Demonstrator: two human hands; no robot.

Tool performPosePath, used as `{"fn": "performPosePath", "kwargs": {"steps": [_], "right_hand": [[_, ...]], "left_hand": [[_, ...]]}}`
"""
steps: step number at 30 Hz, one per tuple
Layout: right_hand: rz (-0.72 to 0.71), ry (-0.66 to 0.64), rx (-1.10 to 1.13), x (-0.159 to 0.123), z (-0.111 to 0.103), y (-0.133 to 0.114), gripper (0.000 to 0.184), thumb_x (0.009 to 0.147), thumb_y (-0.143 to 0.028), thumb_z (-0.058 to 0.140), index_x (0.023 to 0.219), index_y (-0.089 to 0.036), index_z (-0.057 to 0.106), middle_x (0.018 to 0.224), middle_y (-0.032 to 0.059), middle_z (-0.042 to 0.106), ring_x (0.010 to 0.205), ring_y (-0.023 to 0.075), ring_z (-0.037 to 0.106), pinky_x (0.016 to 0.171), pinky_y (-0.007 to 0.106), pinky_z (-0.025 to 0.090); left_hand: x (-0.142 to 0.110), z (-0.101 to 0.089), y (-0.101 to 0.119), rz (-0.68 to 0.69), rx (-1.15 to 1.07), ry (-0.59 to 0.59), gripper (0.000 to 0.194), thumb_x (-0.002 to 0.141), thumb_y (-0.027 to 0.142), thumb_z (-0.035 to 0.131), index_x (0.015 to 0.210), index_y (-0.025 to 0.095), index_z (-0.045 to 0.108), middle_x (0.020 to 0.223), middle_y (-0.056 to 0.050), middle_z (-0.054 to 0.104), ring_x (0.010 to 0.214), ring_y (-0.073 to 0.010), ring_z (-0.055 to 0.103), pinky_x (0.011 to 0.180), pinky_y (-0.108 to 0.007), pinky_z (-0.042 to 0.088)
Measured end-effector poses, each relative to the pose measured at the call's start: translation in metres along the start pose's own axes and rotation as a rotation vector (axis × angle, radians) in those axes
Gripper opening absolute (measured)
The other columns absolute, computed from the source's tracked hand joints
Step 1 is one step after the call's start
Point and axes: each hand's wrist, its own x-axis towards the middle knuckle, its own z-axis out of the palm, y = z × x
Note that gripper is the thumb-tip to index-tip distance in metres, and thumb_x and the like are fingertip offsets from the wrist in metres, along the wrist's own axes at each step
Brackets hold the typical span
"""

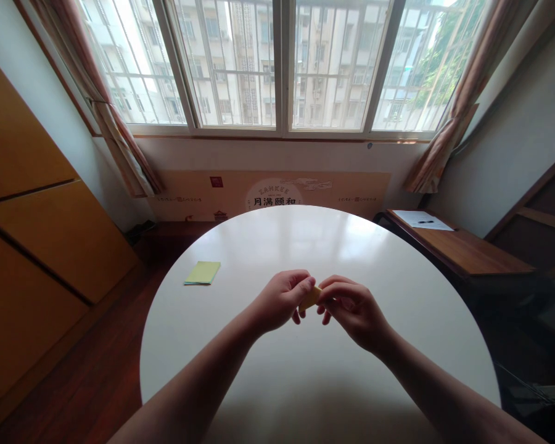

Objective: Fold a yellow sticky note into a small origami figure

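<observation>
Both hands meet above the middle of a round white table [268, 240]. My left hand [281, 300] and my right hand [351, 308] pinch a small folded yellow paper [311, 298] between their fingertips. Only a short strip of the paper shows between the thumbs; the rest is hidden by the fingers. A pad of yellow-green sticky notes [203, 272] lies flat on the table's left side, well apart from the hands.
A wooden cabinet [32, 234] stands at the left. A dark wooden side table [467, 250] with a white sheet [422, 220] sits at the right, next to a dark chair. A wide window with curtains and a printed cardboard panel [272, 194] lie behind the table.
</observation>
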Motion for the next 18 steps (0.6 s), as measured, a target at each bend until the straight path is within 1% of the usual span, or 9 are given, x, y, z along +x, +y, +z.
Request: {"fn": "performPosePath", "kwargs": {"steps": [5,11,15,18], "right_hand": [[-0.003,0.027,-0.064,0.0005,0.0008,0.0002,0.016,0.088,-0.011,0.060,0.086,-0.020,0.073,0.092,0.0057,0.064,0.068,0.0171,0.066,0.050,0.029,0.058],[0.050,0.038,-0.097,0.0004,0.0013,0.0001,0.013,0.086,-0.013,0.060,0.085,-0.019,0.072,0.091,0.0061,0.064,0.070,0.0180,0.066,0.051,0.029,0.057],[0.112,0.025,0.002,0.0007,0.0005,-0.0017,0.010,0.088,-0.023,0.060,0.086,-0.019,0.069,0.098,0.0067,0.063,0.074,0.0183,0.066,0.051,0.028,0.057],[0.177,0.057,0.083,0.0016,-0.0001,-0.0028,0.015,0.090,-0.034,0.060,0.093,-0.020,0.063,0.099,0.0061,0.064,0.075,0.0188,0.067,0.049,0.027,0.057]], "left_hand": [[0.0006,-0.0014,0.0015,-0.029,0.033,0.039,0.034,0.088,0.044,0.055,0.072,0.015,0.055,0.059,-0.001,0.059,0.048,-0.0117,0.058,0.038,-0.019,0.046],[0.0021,-0.0046,0.0003,-0.050,0.060,0.113,0.032,0.085,0.042,0.062,0.076,0.012,0.064,0.064,-0.005,0.066,0.053,-0.0131,0.062,0.042,-0.020,0.050],[0.0017,-0.0062,0.0000,-0.011,0.117,0.157,0.029,0.085,0.039,0.064,0.077,0.011,0.068,0.063,-0.005,0.067,0.052,-0.0124,0.061,0.043,-0.019,0.049],[0.0011,-0.0062,0.0003,0.023,0.158,0.179,0.027,0.085,0.037,0.064,0.077,0.012,0.070,0.061,-0.004,0.066,0.051,-0.0115,0.059,0.043,-0.019,0.048]]}}
